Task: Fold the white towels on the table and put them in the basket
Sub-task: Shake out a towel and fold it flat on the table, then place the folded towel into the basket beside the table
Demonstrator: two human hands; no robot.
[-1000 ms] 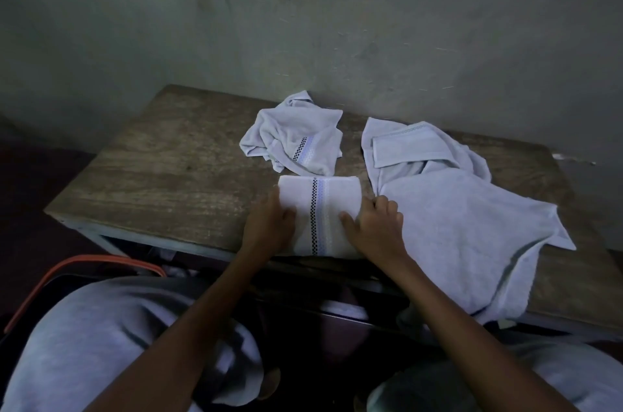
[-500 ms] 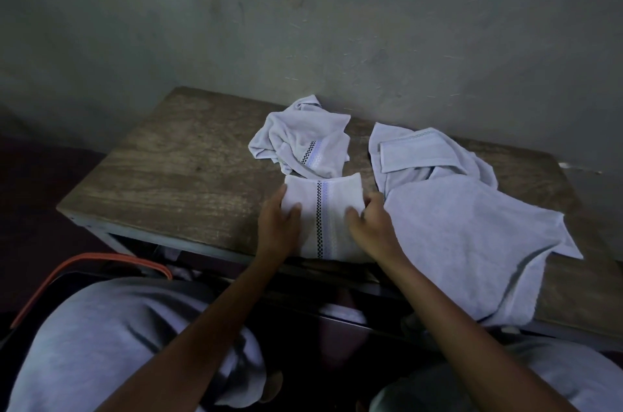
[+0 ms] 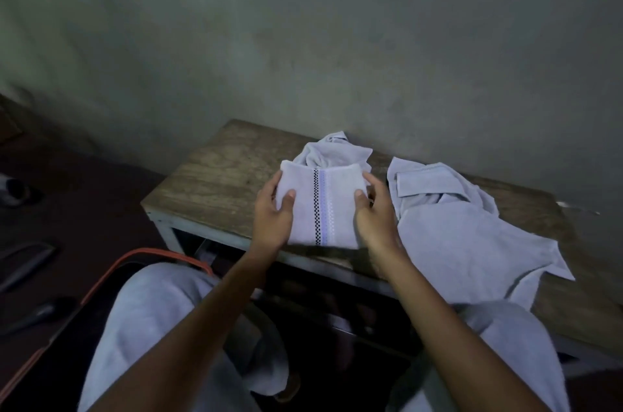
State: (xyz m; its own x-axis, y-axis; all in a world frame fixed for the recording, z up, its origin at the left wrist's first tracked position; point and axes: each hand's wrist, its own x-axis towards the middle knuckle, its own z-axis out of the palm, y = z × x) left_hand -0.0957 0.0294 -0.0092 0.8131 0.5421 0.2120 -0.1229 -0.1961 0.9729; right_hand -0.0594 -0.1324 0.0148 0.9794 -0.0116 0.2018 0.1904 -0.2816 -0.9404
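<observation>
Cloth folded into a neat, thick rectangle sits between both hands: the folded towel (image 3: 320, 209) is white terry with a narrow black-and-white checked band and a pale violet woven stripe running down its middle. The left hand (image 3: 273, 219) grips its left side, thumb on top and fingers (image 3: 269, 184) curled round the edge. The right hand (image 3: 374, 219) grips the right side the same way, thumb pressed on the top face. The towel is held over the near part of the table (image 3: 219, 182), a low slab of worn, streaked wood on a pale painted frame. Whether its underside touches the wood cannot be told.

Just behind it lies a crumpled towel (image 3: 337, 152), bunched into soft ridges, its near part hidden by the folded one. To the right, a flat towel (image 3: 472, 236) is spread loosely, one corner doubled over at the far end and its near edge drooping off the table front in a ragged point.

At lower left, the basket (image 3: 111, 273) shows a thin curved orange rim around a dark inside, beside the person's knee in light grey fabric. A rough, dull plaster wall rises behind the table.
</observation>
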